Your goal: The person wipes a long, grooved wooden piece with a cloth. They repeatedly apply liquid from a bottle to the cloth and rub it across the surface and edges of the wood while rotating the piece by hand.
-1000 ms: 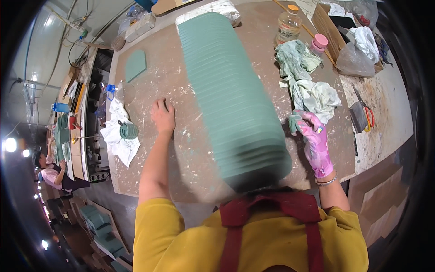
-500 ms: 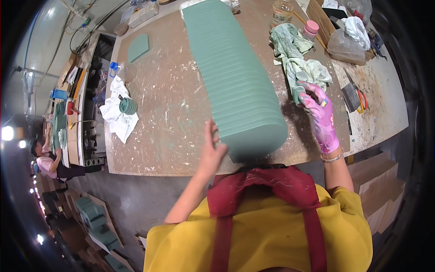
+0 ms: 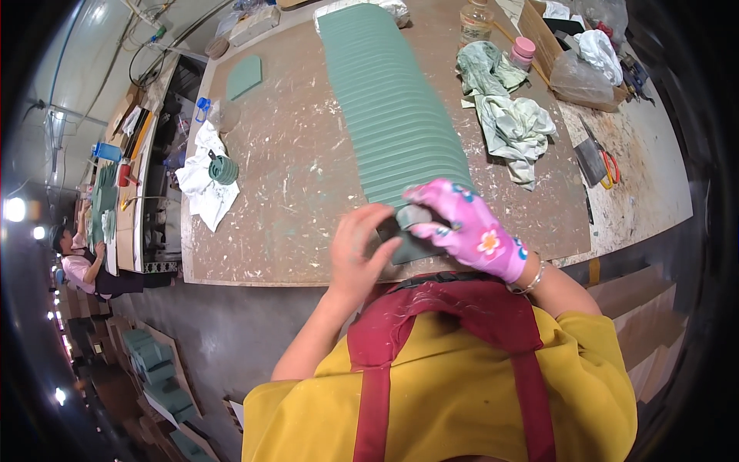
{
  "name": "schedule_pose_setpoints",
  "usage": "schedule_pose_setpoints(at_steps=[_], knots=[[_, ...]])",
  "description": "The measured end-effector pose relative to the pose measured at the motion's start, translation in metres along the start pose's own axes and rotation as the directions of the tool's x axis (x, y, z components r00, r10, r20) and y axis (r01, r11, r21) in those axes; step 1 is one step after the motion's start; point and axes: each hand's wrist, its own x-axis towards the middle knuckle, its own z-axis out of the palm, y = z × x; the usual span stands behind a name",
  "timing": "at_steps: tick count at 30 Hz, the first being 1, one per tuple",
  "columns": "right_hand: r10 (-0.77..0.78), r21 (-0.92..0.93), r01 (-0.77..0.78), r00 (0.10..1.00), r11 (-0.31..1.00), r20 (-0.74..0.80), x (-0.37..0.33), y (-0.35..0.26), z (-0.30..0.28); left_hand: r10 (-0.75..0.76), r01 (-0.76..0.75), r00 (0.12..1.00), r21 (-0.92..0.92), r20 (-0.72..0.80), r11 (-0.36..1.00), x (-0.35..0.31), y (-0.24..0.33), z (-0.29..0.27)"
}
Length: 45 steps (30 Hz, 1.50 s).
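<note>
A long row of overlapping flat green panels [image 3: 396,115] with rounded ends runs across the table toward me. My left hand [image 3: 360,250] is bare, its fingers and thumb curled round the left edge of the nearest panel [image 3: 416,248], slightly blurred. My right hand [image 3: 469,231], in a pink flowered glove, pinches a small pale green wad [image 3: 414,217] against this panel. Whether the wad is cloth or sponge I cannot tell. Part of the nearest panel is hidden behind both hands.
Crumpled, stained rags [image 3: 512,123] lie right of the row, near a pink-lidded jar [image 3: 523,52] and a clear bottle [image 3: 476,23]. A red-handled tool [image 3: 610,169] is farther right. At left are a green tub [image 3: 223,170] on white cloth and a loose panel [image 3: 245,77]. Another person [image 3: 83,262] works far left.
My right hand has moved left from the rags to the near end of the row, with the pale wad in it. My left hand has closed round the nearest panel's edge.
</note>
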Motion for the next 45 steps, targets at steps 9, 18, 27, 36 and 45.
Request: schedule_pose_setpoints(at_steps=[9, 18, 27, 36, 45], knots=[[-0.191, -0.252, 0.14, 0.963, 0.958, -0.19, 0.083, 0.025, -0.031, -0.259, 0.259, 0.966, -0.011, -0.003, 0.966, -0.009, -0.039, 0.01], [-0.267, -0.606, 0.261, 0.96, 0.751, 0.083, 0.208, 0.063, -0.005, -0.258, 0.262, 0.962, -0.043, 0.091, 0.964, -0.009, -0.063, 0.042], [-0.248, -0.63, 0.323, 0.946, 0.707, 0.207, 0.233, 0.065, 0.02, -0.271, 0.285, 0.953, -0.095, 0.135, 0.954, -0.007, -0.063, 0.038], [-0.33, -0.6, 0.366, 0.928, 0.711, 0.175, 0.243, 0.064, 0.032, -0.237, 0.25, 0.962, -0.092, 0.135, 0.964, -0.009, -0.069, 0.044], [-0.286, -0.601, 0.333, 0.942, 0.727, 0.177, 0.242, 0.061, 0.031, -0.224, 0.239, 0.966, -0.108, 0.13, 0.965, -0.008, -0.068, 0.043]])
